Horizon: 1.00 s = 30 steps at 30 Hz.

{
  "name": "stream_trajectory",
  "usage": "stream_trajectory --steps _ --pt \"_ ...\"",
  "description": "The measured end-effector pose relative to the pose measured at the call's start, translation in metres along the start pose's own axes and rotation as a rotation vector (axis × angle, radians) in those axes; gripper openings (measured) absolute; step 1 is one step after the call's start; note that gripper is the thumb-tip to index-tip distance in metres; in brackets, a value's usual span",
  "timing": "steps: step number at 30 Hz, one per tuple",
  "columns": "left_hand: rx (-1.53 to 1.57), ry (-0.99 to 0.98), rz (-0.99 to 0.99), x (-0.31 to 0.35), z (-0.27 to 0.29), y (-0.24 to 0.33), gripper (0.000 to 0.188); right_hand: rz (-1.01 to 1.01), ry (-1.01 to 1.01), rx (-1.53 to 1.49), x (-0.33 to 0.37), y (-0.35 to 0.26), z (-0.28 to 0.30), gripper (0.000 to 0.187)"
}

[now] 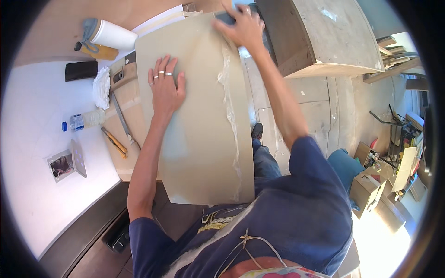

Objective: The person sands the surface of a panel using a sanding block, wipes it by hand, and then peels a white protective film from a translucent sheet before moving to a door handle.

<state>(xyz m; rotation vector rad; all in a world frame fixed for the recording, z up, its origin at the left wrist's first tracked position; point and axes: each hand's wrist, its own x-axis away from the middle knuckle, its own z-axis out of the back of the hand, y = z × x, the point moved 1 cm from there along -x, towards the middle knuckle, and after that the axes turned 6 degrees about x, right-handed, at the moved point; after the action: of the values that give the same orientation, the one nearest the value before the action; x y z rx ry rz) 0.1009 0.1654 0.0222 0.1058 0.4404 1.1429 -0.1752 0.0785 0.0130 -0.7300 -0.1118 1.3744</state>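
Note:
A large tan panel (199, 153) lies in front of me, with a ragged whitish strip (228, 102), perhaps tape or dried glue, running lengthwise near its right side. My left hand (165, 85) rests flat on the panel's left half, fingers spread, rings on some of them. At the far right corner my right hand (243, 28) reaches over the panel's edge with its thumb and fingers apart. Beneath that hand shows a dark grey surface (225, 18); what it belongs to is partly hidden by the fingers.
Left of the panel lie a yellow utility knife (114, 142), a long metal blade-like tool (121, 118), crumpled white plastic (101, 88), a water bottle (85, 120) and a dark phone-like slab (81, 71). A white tumbler (113, 34) lies farther back. A wooden cabinet (333, 37) stands right; cardboard boxes (366, 190) sit beyond.

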Motion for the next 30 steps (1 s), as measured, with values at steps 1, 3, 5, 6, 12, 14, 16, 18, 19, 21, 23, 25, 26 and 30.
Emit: stream_trajectory --steps 1,3,5,6,12,14,16,18,19,21,23,25,26,30 --pt "-0.005 0.001 0.008 0.000 0.002 0.000 0.047 0.013 0.030 0.002 0.026 0.003 0.000 0.074" --pt "-0.009 -0.007 0.021 0.002 0.001 0.003 0.047 -0.001 0.027 -0.089 0.057 0.000 0.016 0.073" --pt "-0.004 0.004 0.011 0.003 0.001 0.002 0.047 -0.024 0.001 -0.082 0.050 0.001 0.013 0.075" --pt "0.000 0.009 -0.014 -0.003 0.001 0.006 0.047 -0.048 -0.006 -0.026 0.014 0.005 0.008 0.077" --pt "0.016 -0.001 -0.005 -0.002 -0.002 0.001 0.048 -0.073 -0.025 -0.053 -0.018 0.002 0.000 0.078" --pt "0.011 -0.001 0.016 0.001 0.000 -0.001 0.048 -0.061 0.027 -0.113 0.030 0.001 0.001 0.076" --pt "0.016 0.000 0.022 0.001 -0.002 0.001 0.048 -0.071 0.034 -0.152 0.075 -0.003 0.019 0.072" --pt "0.023 -0.001 0.001 -0.003 -0.001 0.005 0.048 -0.087 0.019 -0.115 0.046 0.001 0.012 0.076" --pt "0.029 -0.004 -0.006 -0.006 -0.002 0.007 0.048 -0.097 0.018 -0.099 0.019 0.005 0.008 0.078" --pt "0.030 -0.014 -0.015 -0.008 -0.002 0.008 0.048 -0.120 -0.050 -0.110 -0.035 0.006 0.006 0.079" --pt "0.027 -0.021 -0.006 -0.006 -0.001 0.006 0.049 -0.084 -0.055 -0.090 -0.057 0.001 0.002 0.078" --pt "0.026 -0.015 0.011 -0.002 -0.002 0.003 0.049 -0.089 -0.073 -0.146 -0.019 0.004 -0.005 0.079" --pt "0.018 -0.010 0.019 0.001 -0.001 0.002 0.049 -0.070 0.038 -0.146 0.012 0.003 -0.005 0.079" --pt "0.006 0.003 -0.014 -0.004 0.001 0.010 0.046 -0.071 0.046 -0.127 0.055 0.002 0.018 0.072"
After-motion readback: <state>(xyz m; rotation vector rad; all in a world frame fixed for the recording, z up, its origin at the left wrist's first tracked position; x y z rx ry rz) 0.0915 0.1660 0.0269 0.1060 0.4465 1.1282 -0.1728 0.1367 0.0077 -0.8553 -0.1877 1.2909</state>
